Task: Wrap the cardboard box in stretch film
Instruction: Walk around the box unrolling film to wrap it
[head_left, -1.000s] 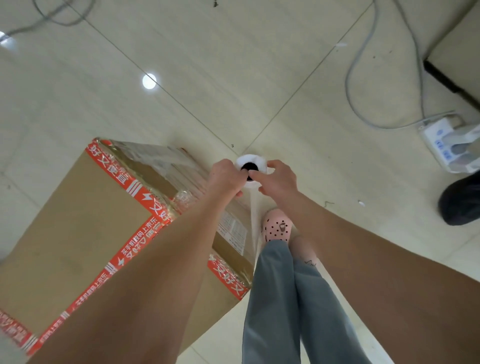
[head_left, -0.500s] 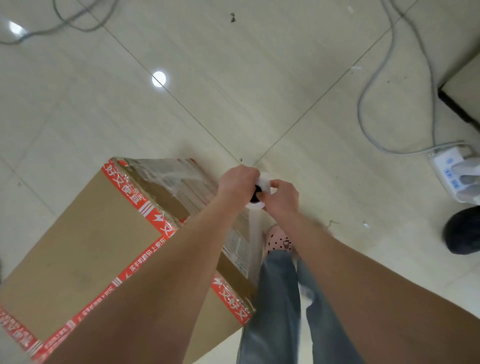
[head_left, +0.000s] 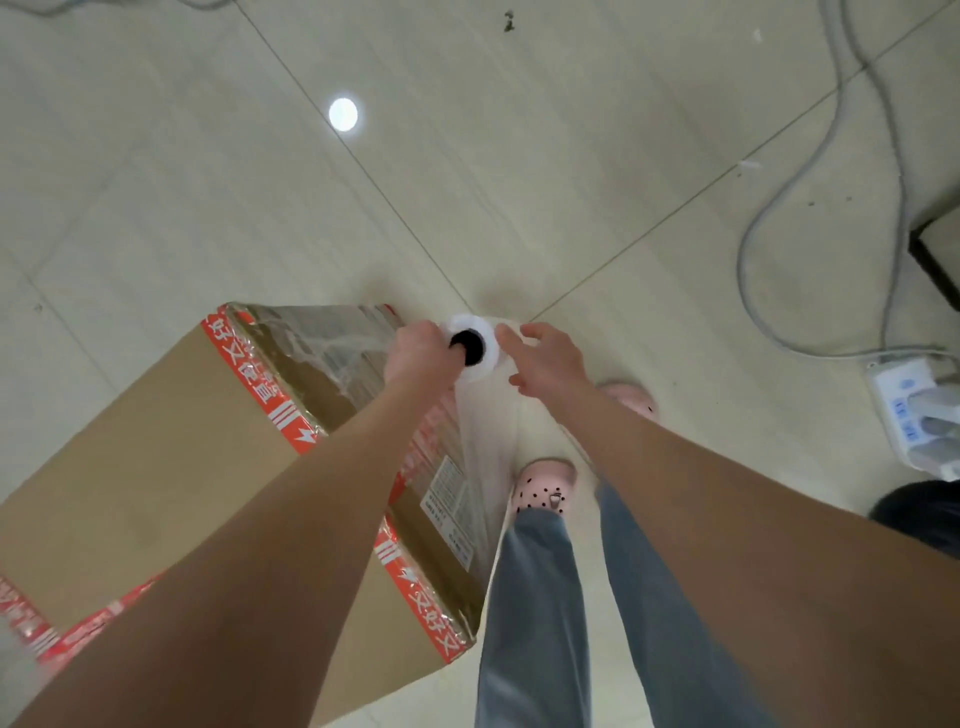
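White film roll between left grip and right grip, beside cardboard box

The box is shown as matt brown cardboard, edged with glossy red tape; one side is covered by clear, wrinkled stretch film — shiny plastic. Polished floor tiles are seen.

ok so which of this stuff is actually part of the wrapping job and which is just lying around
In the job: cardboard box, stretch film roll, left hand gripping it, right hand beside it.
Just lying about: grey cable, white power strip, both on the floor.
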